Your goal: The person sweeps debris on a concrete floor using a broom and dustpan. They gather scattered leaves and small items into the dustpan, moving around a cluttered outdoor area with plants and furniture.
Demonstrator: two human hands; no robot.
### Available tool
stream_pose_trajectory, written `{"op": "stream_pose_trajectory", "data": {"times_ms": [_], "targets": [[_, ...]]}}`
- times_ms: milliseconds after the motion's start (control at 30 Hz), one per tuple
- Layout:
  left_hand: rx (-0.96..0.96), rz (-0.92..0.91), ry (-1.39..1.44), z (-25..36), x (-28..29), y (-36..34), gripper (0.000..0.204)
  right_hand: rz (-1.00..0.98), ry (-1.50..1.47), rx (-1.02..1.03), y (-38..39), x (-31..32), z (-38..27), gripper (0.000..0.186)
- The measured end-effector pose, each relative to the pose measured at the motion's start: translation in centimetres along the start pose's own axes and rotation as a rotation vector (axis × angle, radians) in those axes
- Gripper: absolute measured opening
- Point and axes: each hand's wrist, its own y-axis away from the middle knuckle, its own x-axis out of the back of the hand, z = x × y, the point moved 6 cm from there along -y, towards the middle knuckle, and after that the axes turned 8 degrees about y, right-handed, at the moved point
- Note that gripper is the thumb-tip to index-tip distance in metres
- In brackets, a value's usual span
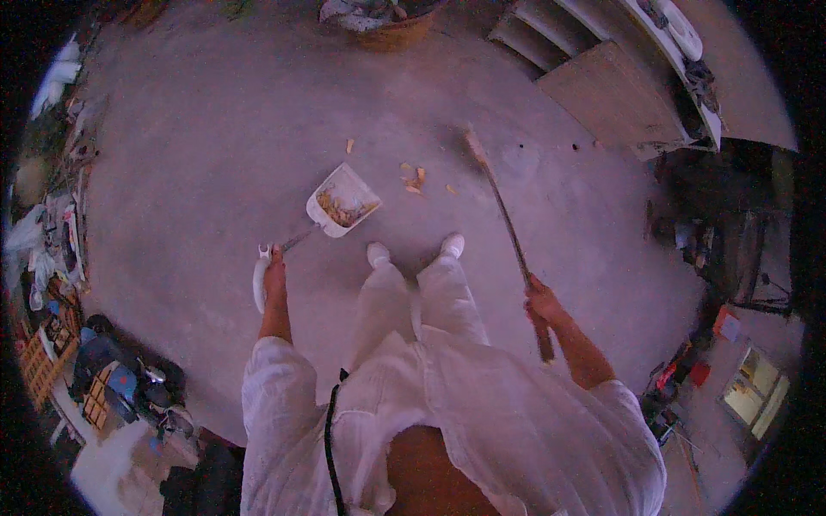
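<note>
My left hand (274, 273) grips the long handle of a white dustpan (343, 201) that rests on the concrete floor ahead of my feet, with yellowish scraps inside it. My right hand (542, 301) is closed around the wooden stick of a broom (503, 215), whose head (473, 144) touches the floor further out. A few small yellow scraps (413, 178) lie on the floor between the dustpan and the broom head. My white shoes (452, 245) stand just behind the dustpan.
A woven basket (391, 30) holding cloth stands at the far edge. Wooden steps and a board (602, 86) are at the upper right. Clutter of boxes and pots (103, 378) lines the left side; dark furniture (723, 232) stands on the right.
</note>
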Motion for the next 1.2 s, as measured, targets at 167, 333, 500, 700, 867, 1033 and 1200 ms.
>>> {"op": "stream_pose_trajectory", "data": {"times_ms": [167, 333, 500, 700, 867, 1033, 1200], "targets": [[-0.017, 0.037, -0.183, -0.2, -0.6, -0.8, 0.037, -0.23, -0.447, -0.01, -2.8, -9.7, -3.9, 0.015], [0.014, 0.03, -0.28, -1.2, -0.6, -1.7, 0.043, -0.325, -0.239, -0.033, 0.7, -15.7, -6.3, 0.022], [-0.082, -0.026, -0.338, -0.6, 0.4, -1.5, 0.045, -0.467, -0.101, 0.027, 5.5, -14.1, -9.4, 0.043], [0.1, 0.28, -0.164, -2.6, 2.8, -1.8, 0.042, -0.281, 0.346, 0.173, 7.3, -8.1, -13.1, 0.042], [0.068, 0.32, 0.357, -3.4, 1.7, -3.4, 0.04, -0.076, 0.562, 0.314, -1.6, -6.1, -22.9, 0.039], [0.05, 0.385, 0.136, -3.1, 0.9, -3.6, 0.042, -0.166, 0.491, 0.37, -9.3, -10.6, -26.5, 0.036], [0.072, 0.43, 0.09, -3.7, 1.0, -2.8, 0.048, -0.364, 0.688, 0.357, -5.0, -12.4, -23.3, 0.028]]}}
